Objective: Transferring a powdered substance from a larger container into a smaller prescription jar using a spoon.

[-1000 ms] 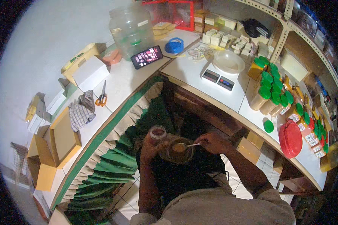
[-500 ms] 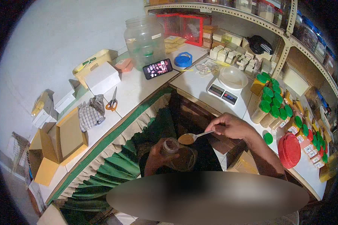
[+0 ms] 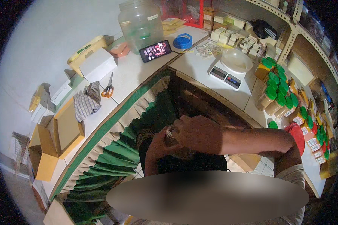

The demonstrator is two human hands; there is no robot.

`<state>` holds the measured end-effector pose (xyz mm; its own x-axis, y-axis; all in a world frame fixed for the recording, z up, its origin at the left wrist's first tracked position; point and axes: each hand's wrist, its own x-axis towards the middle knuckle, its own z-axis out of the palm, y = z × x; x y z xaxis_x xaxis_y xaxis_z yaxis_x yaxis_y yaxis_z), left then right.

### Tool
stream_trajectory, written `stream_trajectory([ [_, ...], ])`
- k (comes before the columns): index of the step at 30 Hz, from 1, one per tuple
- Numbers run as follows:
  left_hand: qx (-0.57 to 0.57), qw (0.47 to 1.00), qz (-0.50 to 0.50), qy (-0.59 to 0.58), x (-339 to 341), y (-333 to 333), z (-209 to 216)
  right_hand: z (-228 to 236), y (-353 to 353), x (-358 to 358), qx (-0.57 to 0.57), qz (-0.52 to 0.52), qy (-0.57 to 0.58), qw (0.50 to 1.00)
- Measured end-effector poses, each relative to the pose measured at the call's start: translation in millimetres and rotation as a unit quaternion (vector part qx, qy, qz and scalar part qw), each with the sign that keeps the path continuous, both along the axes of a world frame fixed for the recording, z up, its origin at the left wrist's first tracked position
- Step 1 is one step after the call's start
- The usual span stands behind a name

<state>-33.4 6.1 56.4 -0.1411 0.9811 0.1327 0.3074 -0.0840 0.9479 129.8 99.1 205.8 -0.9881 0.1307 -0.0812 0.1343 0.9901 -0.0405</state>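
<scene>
My left hand (image 3: 157,147) is wrapped round a small clear jar (image 3: 171,132) held low in front of my body, its round mouth facing up. Across the jar's mouth lies my right hand (image 3: 199,130), fingers curled and close against the rim. The spoon, seen in that hand half a second earlier with brown powder in its bowl, is hidden behind the fingers now. Beneath the two hands, part of a larger clear container (image 3: 184,153) shows dimly, mostly covered.
On the counter stand a kitchen scale with a bowl (image 3: 225,77), a phone (image 3: 155,51), a large clear jar (image 3: 141,28) and scissors (image 3: 108,88). To the right are green-lidded jars (image 3: 271,92) and a red lid (image 3: 297,138). An open cardboard box (image 3: 69,129) is at left.
My right hand has swung left and inward, from beside the jar to over its mouth. The spoon has gone from sight, and the larger container is more covered.
</scene>
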Motion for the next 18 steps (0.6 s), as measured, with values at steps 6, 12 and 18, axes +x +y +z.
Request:
stream_trajectory([
  [6,-0.036,0.999,0.002,0.016,-3,-7,3,14,1,5,0.070,0.118,0.083,0.987],
  [12,-0.046,0.992,-0.033,-0.111,-23,-17,-9,12,30,35,0.020,-0.018,-0.006,1.000],
  [18,-0.026,0.995,0.012,-0.094,-49,-38,-18,-32,44,67,0.053,-0.031,0.021,0.998],
])
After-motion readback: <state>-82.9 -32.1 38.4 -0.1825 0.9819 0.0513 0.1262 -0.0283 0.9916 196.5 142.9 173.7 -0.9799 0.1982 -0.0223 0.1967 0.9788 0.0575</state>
